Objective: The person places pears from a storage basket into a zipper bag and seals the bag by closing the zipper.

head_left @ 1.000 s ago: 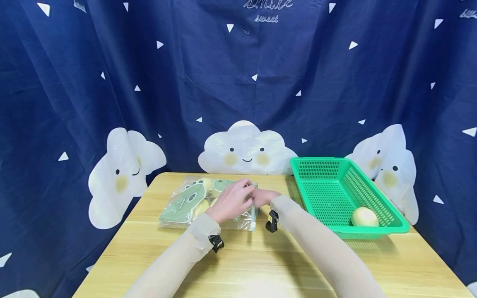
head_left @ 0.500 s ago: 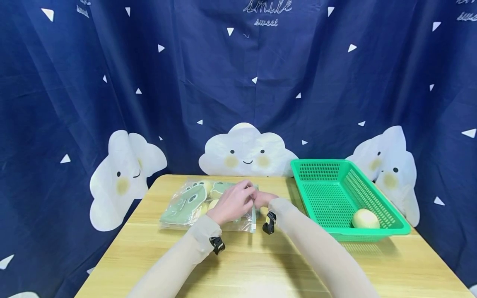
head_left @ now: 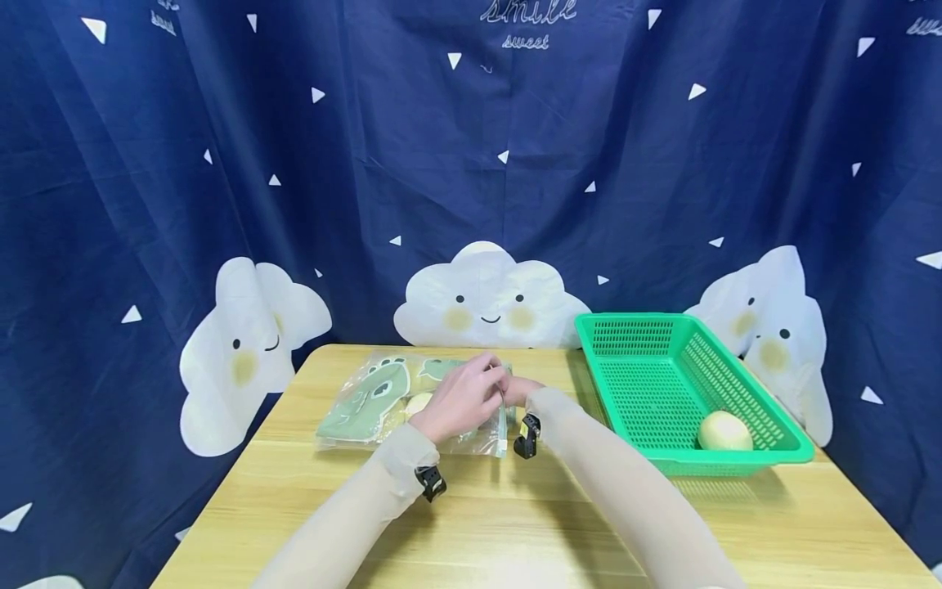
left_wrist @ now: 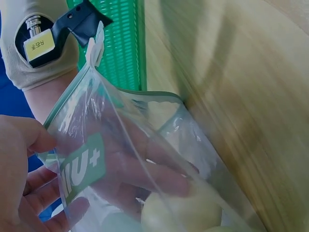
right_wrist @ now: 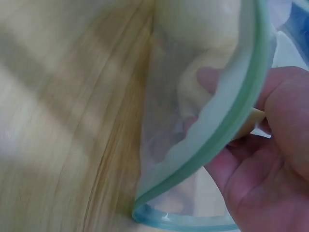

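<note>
A clear zip bag (head_left: 361,405) with a green dinosaur print lies on the table, several round pale-yellow things inside it. My left hand (head_left: 462,399) pinches the bag's mouth edge between thumb and fingers, which the left wrist view shows close up. Through that mouth reaches my right hand (head_left: 519,390), mostly hidden by the left in the head view. Its thumb and fingers grip a round pale-yellow thing (right_wrist: 190,92) behind the plastic. Beside them in the left wrist view is a round pale-yellow thing (left_wrist: 178,212). The green seal strip (right_wrist: 241,113) curves around the right fingers.
A green plastic basket (head_left: 603,384) stands at the right of the wooden table (head_left: 471,523). In its near right corner sits one round pale-yellow thing (head_left: 724,431). A dark blue curtain (head_left: 441,123) with clouds hangs behind the table.
The right hand and wrist have shifted slightly left, further into the bag. The left hand keeps its pinch on the bag's edge, nearly still.
</note>
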`<action>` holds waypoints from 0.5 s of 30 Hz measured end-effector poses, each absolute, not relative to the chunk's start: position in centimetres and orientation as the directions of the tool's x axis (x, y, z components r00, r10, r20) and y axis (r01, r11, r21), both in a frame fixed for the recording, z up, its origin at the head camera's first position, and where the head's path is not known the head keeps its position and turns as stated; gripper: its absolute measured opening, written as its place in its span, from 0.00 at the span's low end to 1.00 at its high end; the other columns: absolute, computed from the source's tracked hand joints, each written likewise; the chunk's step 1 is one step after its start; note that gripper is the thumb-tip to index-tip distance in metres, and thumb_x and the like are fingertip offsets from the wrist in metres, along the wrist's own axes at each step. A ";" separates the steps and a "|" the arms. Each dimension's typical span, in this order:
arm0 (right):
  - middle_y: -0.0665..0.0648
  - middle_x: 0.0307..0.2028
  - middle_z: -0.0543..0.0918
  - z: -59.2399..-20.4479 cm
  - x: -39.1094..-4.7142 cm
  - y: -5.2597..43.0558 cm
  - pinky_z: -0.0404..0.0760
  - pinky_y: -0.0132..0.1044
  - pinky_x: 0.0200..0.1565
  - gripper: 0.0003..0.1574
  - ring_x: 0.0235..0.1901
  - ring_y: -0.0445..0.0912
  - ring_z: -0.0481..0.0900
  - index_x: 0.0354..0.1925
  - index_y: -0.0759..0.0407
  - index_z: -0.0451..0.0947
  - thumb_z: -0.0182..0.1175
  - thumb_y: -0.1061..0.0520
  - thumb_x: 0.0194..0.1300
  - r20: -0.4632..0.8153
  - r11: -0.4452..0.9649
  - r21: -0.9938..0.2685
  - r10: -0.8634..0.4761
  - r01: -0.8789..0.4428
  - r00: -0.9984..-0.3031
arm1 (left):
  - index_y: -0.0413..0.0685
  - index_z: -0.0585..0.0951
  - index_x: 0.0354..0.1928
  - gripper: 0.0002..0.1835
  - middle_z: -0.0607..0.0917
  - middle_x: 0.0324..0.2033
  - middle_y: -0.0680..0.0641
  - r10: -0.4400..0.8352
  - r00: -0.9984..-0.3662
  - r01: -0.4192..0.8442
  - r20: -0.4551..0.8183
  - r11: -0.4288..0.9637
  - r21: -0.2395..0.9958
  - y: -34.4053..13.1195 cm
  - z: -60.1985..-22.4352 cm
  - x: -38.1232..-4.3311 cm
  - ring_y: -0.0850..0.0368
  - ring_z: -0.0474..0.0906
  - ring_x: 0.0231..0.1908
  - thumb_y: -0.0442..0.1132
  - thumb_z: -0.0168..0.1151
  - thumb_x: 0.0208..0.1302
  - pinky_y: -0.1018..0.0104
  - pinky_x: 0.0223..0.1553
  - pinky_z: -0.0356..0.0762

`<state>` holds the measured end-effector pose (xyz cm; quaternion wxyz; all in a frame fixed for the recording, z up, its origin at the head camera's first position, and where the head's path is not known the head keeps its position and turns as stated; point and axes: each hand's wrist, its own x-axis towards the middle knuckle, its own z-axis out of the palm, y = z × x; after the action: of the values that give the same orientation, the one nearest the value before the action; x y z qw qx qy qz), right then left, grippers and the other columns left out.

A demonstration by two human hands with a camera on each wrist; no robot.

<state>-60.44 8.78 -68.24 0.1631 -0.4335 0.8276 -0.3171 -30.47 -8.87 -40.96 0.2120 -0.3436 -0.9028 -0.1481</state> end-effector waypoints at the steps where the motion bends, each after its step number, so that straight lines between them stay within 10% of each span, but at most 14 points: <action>1: 0.44 0.60 0.74 -69.7 -61.7 8.8 0.76 0.38 0.58 0.24 0.57 0.39 0.73 0.55 0.39 0.78 0.68 0.40 0.61 0.007 0.446 -0.626 -0.817 -0.640 -0.577 | 0.58 0.81 0.36 0.04 0.80 0.47 0.53 0.558 -0.676 0.683 0.481 0.720 0.124 -8.9 -41.0 -30.5 0.59 0.79 0.41 0.38 0.61 0.61 0.65 0.41 0.79; 8: 0.47 0.60 0.76 -71.1 -63.0 8.7 0.75 0.39 0.60 0.30 0.55 0.41 0.75 0.58 0.42 0.76 0.71 0.49 0.56 0.027 0.502 -0.503 -0.804 -0.703 -0.594 | 0.59 0.81 0.36 0.04 0.80 0.47 0.54 0.553 -0.679 0.683 0.484 0.716 0.141 -8.9 -41.2 -30.5 0.59 0.79 0.41 0.39 0.60 0.61 0.64 0.41 0.79; 15: 0.56 0.51 0.81 -58.2 -51.9 8.5 0.78 0.38 0.52 0.25 0.46 0.45 0.78 0.55 0.54 0.74 0.65 0.56 0.59 -0.002 0.548 -0.431 -0.795 -0.717 -0.607 | 0.58 0.81 0.37 0.05 0.80 0.47 0.54 0.547 -0.689 0.678 0.475 0.718 0.157 -9.1 -41.3 -30.6 0.60 0.79 0.41 0.38 0.59 0.62 0.65 0.42 0.79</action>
<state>-51.90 8.54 -58.25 0.0990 -0.4323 0.8743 -0.1974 -30.58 -9.10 -41.35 0.2017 -0.3386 -0.9046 -0.1622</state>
